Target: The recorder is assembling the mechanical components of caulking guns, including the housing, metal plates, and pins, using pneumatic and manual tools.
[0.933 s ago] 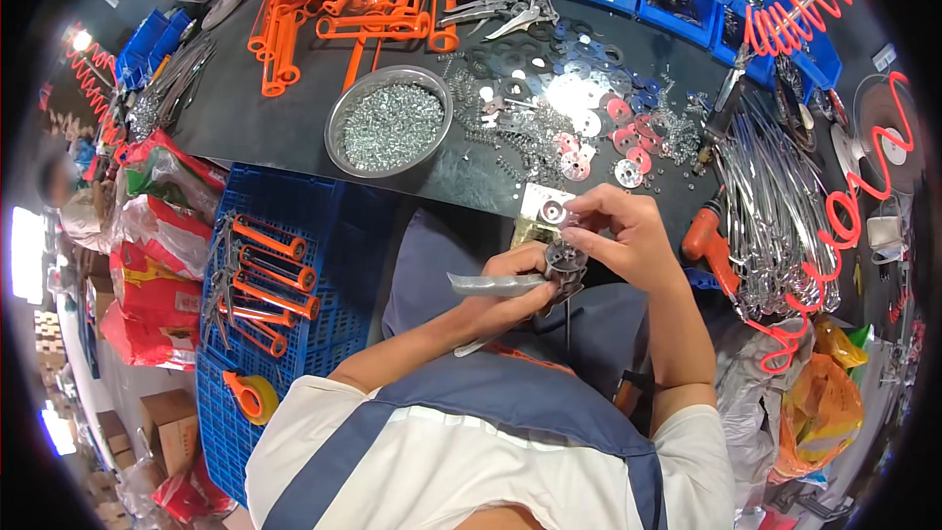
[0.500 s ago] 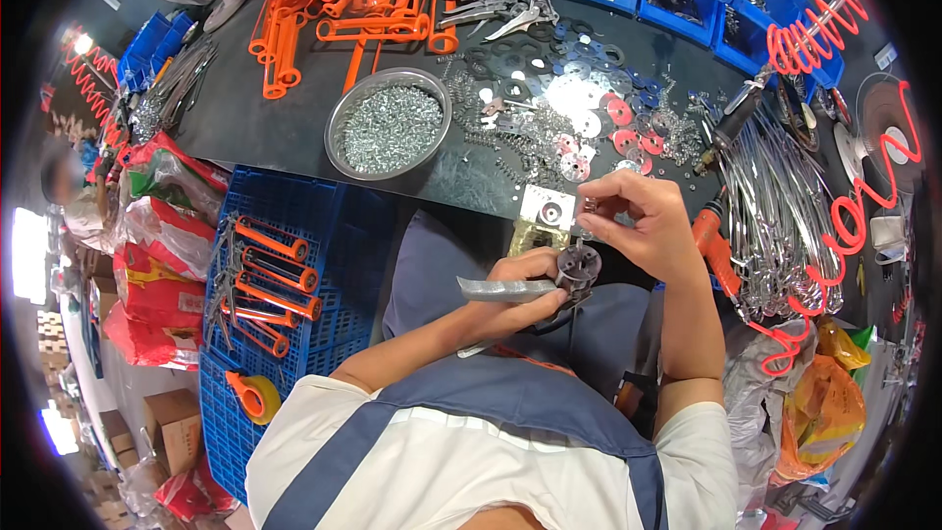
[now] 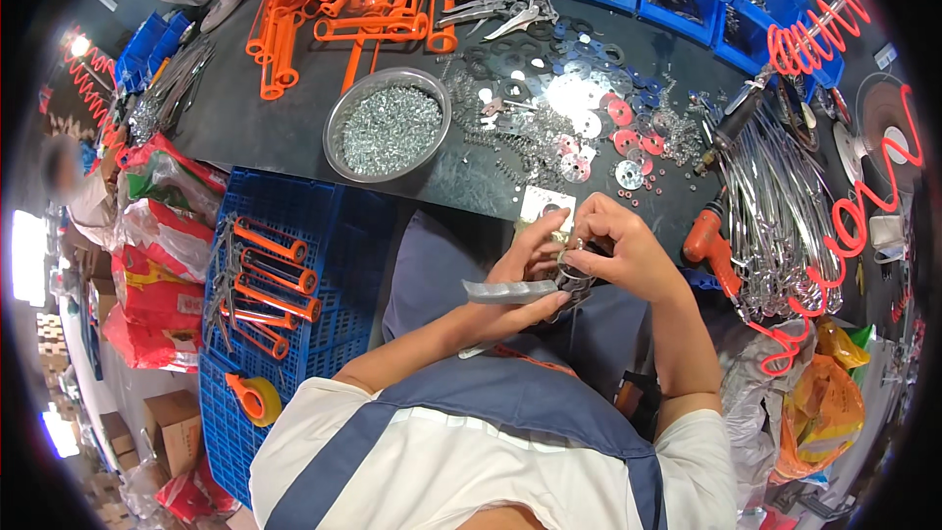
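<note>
My left hand (image 3: 528, 260) is closed around a grey metal handle assembly (image 3: 508, 291), whose flat curved lever sticks out to the left. At its right end sits a dark round head (image 3: 576, 281), partly covered by my fingers. Fingertips of my right hand (image 3: 620, 247) are pinched together right at the top of this head. Whatever they hold is hidden. Just beyond both hands, a pale metal fixture block (image 3: 543, 200) stands at the table's near edge, partly covered by my left fingers.
A steel bowl (image 3: 338, 145) of small metal parts stands on the dark table (image 3: 240, 123). Washers, discs and springs lie scattered to its right. Orange handles (image 3: 397, 27) are piled behind. An orange power tool (image 3: 708, 240) and metal rods (image 3: 780, 206) lie right; a blue crate (image 3: 339, 265) stands left.
My right hand has come down and left from beside the fixture block to the round head. My left fingers have lifted toward the block and now partly cover the head.
</note>
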Motion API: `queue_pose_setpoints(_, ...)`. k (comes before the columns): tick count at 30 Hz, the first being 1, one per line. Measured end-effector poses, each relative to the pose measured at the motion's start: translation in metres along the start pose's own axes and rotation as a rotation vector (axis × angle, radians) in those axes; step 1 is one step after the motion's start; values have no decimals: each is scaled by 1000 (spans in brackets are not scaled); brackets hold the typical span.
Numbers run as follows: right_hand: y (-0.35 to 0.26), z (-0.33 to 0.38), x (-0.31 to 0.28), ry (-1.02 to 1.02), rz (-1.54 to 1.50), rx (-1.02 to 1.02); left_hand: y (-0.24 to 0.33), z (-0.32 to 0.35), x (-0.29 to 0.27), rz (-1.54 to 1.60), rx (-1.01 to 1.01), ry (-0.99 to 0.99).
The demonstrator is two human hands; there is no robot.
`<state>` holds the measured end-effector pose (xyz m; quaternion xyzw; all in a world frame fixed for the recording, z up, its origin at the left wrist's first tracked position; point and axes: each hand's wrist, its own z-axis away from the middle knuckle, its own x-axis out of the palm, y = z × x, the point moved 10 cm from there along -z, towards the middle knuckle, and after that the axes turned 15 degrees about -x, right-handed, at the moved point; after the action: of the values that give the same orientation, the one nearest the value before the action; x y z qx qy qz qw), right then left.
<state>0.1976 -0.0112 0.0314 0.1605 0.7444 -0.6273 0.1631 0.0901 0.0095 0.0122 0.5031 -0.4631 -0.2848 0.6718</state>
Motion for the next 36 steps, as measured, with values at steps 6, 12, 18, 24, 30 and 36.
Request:
queue_pose_setpoints(6, 39, 47, -64, 679, -330, -87, 49, 8, -35, -284, 226, -44)
queue_pose_setpoints(12, 132, 61, -94, 840, 86, 97, 46, 27, -2, -645, 498, -61)
queue_pose_setpoints(18, 126, 1, -119, 789, 325, 61, -21, 15, -8, -1179, 662, 299)
queue_pose_setpoints(24, 110, -139, -112, 597, 451, -259, -18, 9, -5, -1140, 653, 457)
queue_pose_setpoints(30, 136, -205, -92, 314, 1077, -4, -12, 8, 0, -1157, 667, 420)
queue_pose_setpoints(36, 112, -99, -89, 521, 39, 87, -19, 8, -3, -1212, 589, 475)
